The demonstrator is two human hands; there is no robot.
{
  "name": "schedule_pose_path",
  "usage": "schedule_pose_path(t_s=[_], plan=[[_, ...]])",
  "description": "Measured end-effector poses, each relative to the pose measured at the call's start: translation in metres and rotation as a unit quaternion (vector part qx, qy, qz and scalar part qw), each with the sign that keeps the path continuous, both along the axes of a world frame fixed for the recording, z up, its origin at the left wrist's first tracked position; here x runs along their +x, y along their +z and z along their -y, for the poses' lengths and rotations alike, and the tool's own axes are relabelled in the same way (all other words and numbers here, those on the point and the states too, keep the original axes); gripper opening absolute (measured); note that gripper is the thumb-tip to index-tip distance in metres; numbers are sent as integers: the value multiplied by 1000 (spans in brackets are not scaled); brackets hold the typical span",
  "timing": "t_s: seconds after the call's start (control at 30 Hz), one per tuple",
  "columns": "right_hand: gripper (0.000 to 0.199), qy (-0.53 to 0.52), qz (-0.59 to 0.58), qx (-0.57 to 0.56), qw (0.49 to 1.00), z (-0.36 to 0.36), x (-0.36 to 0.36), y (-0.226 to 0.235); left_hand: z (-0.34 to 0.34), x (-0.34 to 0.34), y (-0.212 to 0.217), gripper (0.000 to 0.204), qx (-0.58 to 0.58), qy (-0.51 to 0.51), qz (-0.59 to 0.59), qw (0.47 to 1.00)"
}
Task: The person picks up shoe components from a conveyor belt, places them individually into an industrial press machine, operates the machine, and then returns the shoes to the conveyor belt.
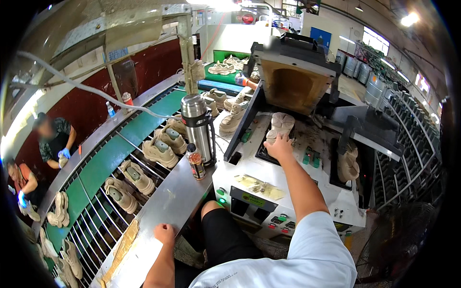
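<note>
My right hand (279,147) grips the near end of a beige sneaker (281,124), whose pale sole faces up. This sneaker sits in the left bay of a white pressing machine (225,178), below a raised lid with a brown inner pad (288,89). In the machine's right bay, a second beige sneaker (348,165) lies sole up. My left hand (164,233) rests as a loose fist on the metal ledge (158,211), with nothing visible in it.
A roller conveyor with a green belt (101,158) carries several sneakers on the left. A steel thermos (197,127) and a small bottle (195,162) stand on the ledge. Two co-workers (55,139) handle shoes at far left. A floor fan (398,240) stands at right.
</note>
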State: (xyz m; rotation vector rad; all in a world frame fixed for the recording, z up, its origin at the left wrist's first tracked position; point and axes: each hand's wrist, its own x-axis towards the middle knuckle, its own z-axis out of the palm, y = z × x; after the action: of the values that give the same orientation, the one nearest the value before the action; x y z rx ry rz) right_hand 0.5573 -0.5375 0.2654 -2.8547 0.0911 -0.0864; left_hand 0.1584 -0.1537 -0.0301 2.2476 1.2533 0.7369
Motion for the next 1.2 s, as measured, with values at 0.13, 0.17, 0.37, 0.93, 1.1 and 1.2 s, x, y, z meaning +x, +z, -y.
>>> schedule_pose_path(t_s=[0.13, 0.17, 0.37, 0.93, 1.1, 1.2], plan=[[72, 129, 129, 24, 983, 35, -40, -36, 68, 53, 47, 38, -156, -153, 105, 970], [67, 131, 138, 38, 981, 70, -55, -39, 113, 73, 115, 51, -277, -218, 73, 933], [61, -4, 221, 41, 974, 202, -80, -45, 160, 154, 141, 82, -693, -222, 256, 636], [97, -340, 65, 35, 938, 326, -31, -2, 71, -112, -33, 39, -680, -35, 157, 716], [85, -343, 361, 6, 867, 305, -97, -19, 76, -133, -18, 30, -616, 46, 274, 737], [78, -328, 471, -31, 819, 297, -121, -69, 83, -138, -39, 25, -579, -40, 141, 802]])
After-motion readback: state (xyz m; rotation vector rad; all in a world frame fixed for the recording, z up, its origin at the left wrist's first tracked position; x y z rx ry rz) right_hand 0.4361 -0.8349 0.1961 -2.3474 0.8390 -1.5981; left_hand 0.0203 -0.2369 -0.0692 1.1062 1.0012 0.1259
